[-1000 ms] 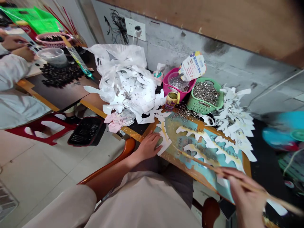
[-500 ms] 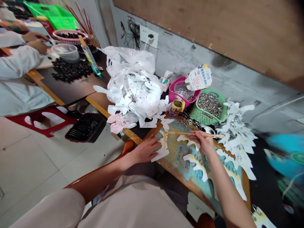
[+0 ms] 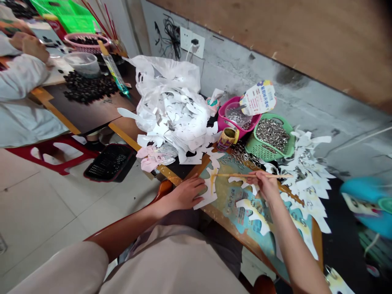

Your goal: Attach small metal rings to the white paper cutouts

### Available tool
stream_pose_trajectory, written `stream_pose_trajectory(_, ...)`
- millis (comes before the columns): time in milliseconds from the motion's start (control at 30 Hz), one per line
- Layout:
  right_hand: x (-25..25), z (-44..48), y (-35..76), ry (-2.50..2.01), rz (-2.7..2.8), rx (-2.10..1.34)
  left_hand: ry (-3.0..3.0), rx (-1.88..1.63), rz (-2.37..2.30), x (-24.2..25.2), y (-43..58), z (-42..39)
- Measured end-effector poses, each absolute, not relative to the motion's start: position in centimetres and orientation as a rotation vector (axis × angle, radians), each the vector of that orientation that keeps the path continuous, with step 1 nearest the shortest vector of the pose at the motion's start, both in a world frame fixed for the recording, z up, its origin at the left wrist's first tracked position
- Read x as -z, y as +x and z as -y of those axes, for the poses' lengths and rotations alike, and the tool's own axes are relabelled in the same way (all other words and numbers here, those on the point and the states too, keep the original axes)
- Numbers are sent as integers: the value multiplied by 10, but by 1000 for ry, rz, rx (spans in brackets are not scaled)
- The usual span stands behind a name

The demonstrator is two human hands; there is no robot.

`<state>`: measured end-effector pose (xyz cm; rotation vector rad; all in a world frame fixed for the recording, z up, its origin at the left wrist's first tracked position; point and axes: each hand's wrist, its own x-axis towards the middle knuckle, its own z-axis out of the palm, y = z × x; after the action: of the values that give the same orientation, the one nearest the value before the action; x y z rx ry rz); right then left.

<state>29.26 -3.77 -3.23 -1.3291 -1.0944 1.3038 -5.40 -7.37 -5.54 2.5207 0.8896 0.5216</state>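
Observation:
My left hand lies flat on a white paper cutout, pinning it to a paint-stained board. My right hand grips a thin wooden stick crosswise above the board. The stick's yellow-smeared tip reaches the top of the cutout under my left fingers, and a yellow streak runs down that paper. Whether the tip touches it, I cannot tell. More toothed white cutouts lie on the board below my right hand.
A plastic bag spills white paper scraps at the table's back. Behind the board stand a small glue can, a pink basket and a green basket of metal rings. A co-worker's hands work at the far left, beside black beads.
My right hand has risen from the lower right corner to above the board, turning the stick crosswise. My left hand stays on the cutout. The view has swung slightly.

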Motion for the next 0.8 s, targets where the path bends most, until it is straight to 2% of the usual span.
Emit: stream_pose_trajectory(800,16,32,283,-1272,1212,-1365,2666,-448,-774,42,-57,68)
